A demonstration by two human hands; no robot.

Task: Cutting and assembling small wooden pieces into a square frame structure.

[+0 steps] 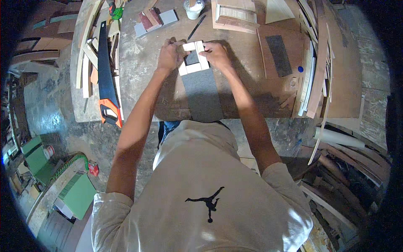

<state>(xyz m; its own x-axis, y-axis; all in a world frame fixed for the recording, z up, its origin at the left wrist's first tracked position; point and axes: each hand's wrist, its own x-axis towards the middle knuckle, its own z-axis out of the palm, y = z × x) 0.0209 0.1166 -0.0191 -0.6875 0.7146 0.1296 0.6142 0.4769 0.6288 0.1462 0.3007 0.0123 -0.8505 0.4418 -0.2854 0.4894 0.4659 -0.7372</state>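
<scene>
A small pale wooden frame [195, 68], rectangular with an open middle, sits at the far end of a long dark grey strip [202, 94] that looks like sandpaper. My left hand [168, 55] grips the frame's left side, its fingers curled near the far left corner. On the opposite side, my right hand [217, 55] holds the right edge with thumb and fingers. Grey shows through the frame's opening. Some fingertips are hidden by the wood, and the strip runs toward my body, over the table's near edge.
A handsaw [105, 75] with an orange handle lies left among wood offcuts [87, 63]. Beyond my hands are a black pen [196, 27], a white tub [193, 11], sanding blocks [151, 20] and a wooden box-like piece [235, 16]. Another dark strip [278, 55] lies right, beside long slats [308, 80].
</scene>
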